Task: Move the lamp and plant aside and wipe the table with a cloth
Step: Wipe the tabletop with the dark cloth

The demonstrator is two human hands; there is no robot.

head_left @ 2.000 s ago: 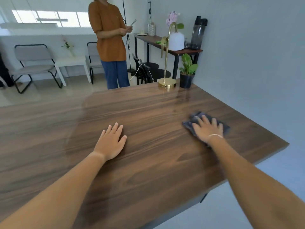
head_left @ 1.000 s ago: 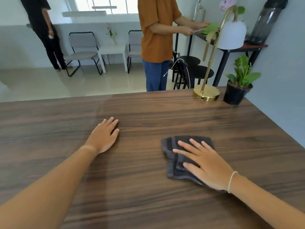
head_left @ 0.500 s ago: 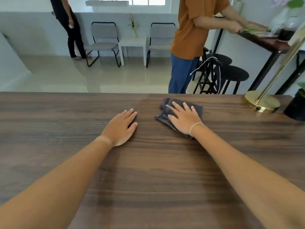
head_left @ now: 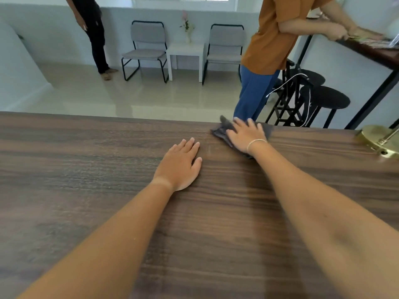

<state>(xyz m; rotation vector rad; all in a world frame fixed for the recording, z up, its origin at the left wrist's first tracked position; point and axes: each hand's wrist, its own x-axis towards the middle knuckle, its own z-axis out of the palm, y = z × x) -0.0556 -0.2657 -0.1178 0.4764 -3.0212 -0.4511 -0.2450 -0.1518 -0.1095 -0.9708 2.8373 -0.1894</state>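
A dark grey cloth (head_left: 221, 131) lies at the far edge of the dark wooden table (head_left: 86, 169). My right hand (head_left: 246, 134) presses flat on the cloth, fingers spread, covering most of it. My left hand (head_left: 181, 165) rests palm down on the bare wood just left of it, holding nothing. The lamp's round brass base (head_left: 377, 140) stands at the far right edge of the view; its stem and shade are cut off. The plant is out of view.
Beyond the table's far edge a person in an orange shirt (head_left: 274, 33) stands at a side table (head_left: 371, 50) with black stools (head_left: 323, 100) beside it. Another person in black (head_left: 92, 29) stands at the back left, near two grey chairs (head_left: 146, 50) and a small white table (head_left: 185, 50).
My right hand has slid the cloth from the near right of the table leftward and out to the far edge. My left hand stayed flat. The plant has left the view.
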